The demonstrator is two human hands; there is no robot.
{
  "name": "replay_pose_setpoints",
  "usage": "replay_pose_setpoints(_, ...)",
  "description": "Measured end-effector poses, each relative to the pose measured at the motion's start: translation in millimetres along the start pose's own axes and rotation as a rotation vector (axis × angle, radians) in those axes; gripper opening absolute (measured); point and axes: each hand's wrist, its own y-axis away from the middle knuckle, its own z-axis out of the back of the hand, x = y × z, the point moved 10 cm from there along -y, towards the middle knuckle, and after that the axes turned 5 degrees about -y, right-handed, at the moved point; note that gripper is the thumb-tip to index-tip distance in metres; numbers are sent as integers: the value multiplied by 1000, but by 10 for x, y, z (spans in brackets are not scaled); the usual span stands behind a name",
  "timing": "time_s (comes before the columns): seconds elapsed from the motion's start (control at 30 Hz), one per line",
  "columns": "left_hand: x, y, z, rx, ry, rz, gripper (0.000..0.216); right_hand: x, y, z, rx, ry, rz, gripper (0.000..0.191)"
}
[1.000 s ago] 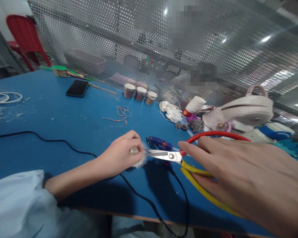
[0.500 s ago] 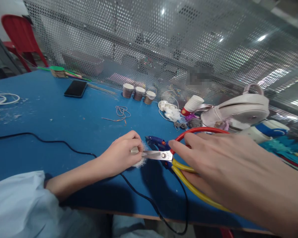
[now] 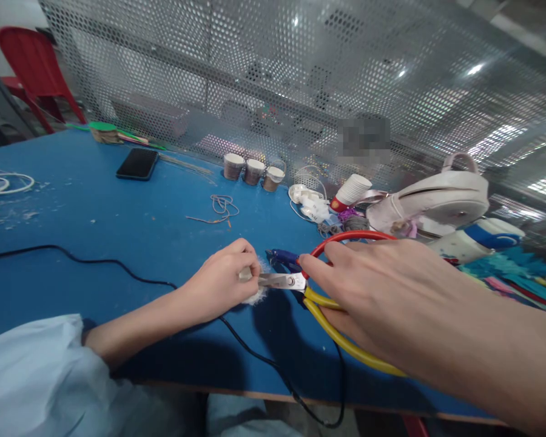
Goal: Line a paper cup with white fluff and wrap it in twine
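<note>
My left hand (image 3: 221, 282) rests on the blue table (image 3: 95, 212), fingers closed round a small white fluffy piece (image 3: 255, 295). My right hand (image 3: 391, 297) grips large scissors (image 3: 300, 285) with one red and one yellow handle loop. The steel blades point left and their tips reach the fluffy piece at my left fingertips. Behind the blades lies a blue glue gun (image 3: 284, 258), partly hidden, with a black cord (image 3: 95, 262) running left and another stretch dropping over the front edge.
At the back stand three small cups (image 3: 252, 170), a black phone (image 3: 137, 163), a loose string (image 3: 221, 206), a stack of paper cups (image 3: 352, 191) and white footwear (image 3: 432, 203). A perforated metal screen (image 3: 277, 79) closes the far side. Coloured scraps (image 3: 514, 273) lie right.
My right hand has pushed the scissors to the left, so the blades now sit closer to the fluffy piece. My left hand has stayed in place.
</note>
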Motion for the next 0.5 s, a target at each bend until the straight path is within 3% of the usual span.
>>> replay_pose_setpoints(0.23, -10, 14, -14, 12, 19, -33, 16, 26, 18, 37, -52, 5, 14, 19)
replay_pose_setpoints(0.5, -3, 4, 9, -37, 10, -23, 10, 16, 2, -8, 12, -19, -27, 9)
